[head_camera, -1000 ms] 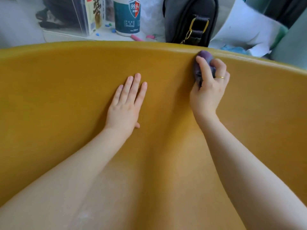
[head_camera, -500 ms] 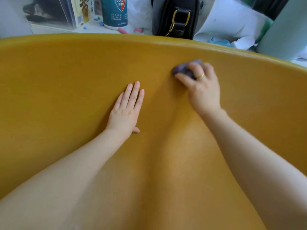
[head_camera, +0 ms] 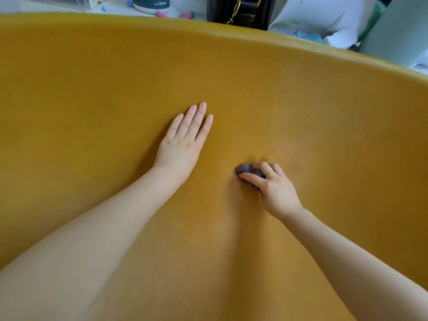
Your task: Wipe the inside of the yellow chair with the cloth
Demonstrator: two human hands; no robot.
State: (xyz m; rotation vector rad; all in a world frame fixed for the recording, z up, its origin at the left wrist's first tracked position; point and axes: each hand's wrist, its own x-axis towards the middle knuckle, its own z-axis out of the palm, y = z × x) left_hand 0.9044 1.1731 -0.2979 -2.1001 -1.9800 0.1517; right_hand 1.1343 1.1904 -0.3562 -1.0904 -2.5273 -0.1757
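Since the earlier frames, my right hand (head_camera: 274,188) has come down from just under the far rim of the yellow chair (head_camera: 92,77) to the middle of its inner surface, carrying the cloth (head_camera: 245,169) with it. My view has also tipped lower, so less of the clutter behind the chair shows. My left hand (head_camera: 183,144) has stayed where it was.

Right hand: fingers curled over the cloth, thumb alongside it, pressing it against the chair's inner surface. A gold ring (head_camera: 269,172) sits on one finger. Only a small purple bunch of the cloth shows past my fingertips; the remainder is hidden under the hand.

Left hand: flat on the inner surface, fingers straight and close together, pointing up towards the rim. It holds nothing. It lies to the left of the right hand and slightly higher, apart from the cloth.

Chair: the yellow shell fills almost the whole view, its rim curving across the top.

Beyond the rim: the base of a white bottle with a dark teal label (head_camera: 150,4), a black bag (head_camera: 240,10) with a gold chain, and crumpled white paper (head_camera: 324,17) to the right. Small pink and blue bits lie near the bottle; I cannot tell what they are.
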